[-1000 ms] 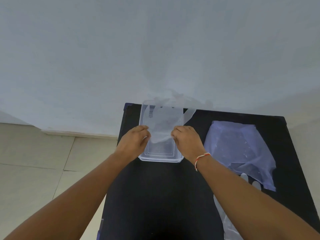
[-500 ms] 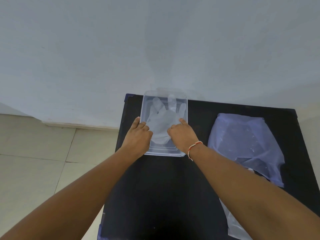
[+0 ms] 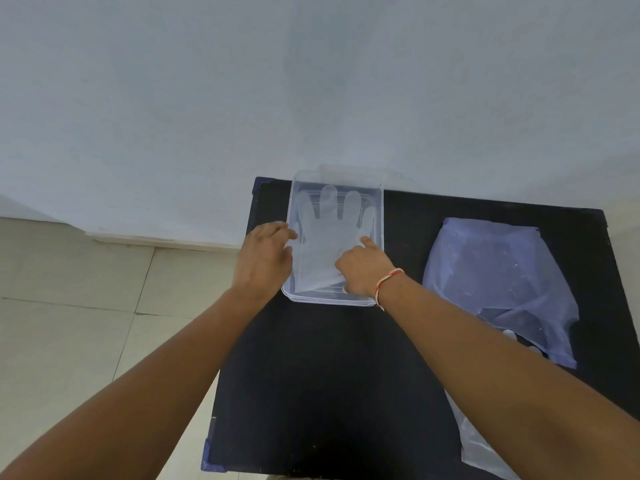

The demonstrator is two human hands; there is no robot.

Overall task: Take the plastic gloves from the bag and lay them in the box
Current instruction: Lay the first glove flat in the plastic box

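A clear plastic glove (image 3: 329, 237) lies flat inside the clear box (image 3: 380, 216) at the back of the black table, its fingers pointing away from me. My right hand (image 3: 362, 268) rests on the glove's near right corner, index finger stretched out, the other fingers curled on the wrinkled cuff. My left hand (image 3: 266, 258) is at the box's left rim with fingers loosely apart and holds nothing. The bluish translucent bag (image 3: 498, 278) lies flat to the right of the box.
The black table (image 3: 311, 375) stands against a pale wall, and its left edge drops to a tiled floor (image 3: 69, 323). More clear plastic (image 3: 485, 452) lies at the near right, partly under my right forearm.
The glove went from being held above the box to lying flat inside it. My left hand let go of the cuff and moved out to the left rim.
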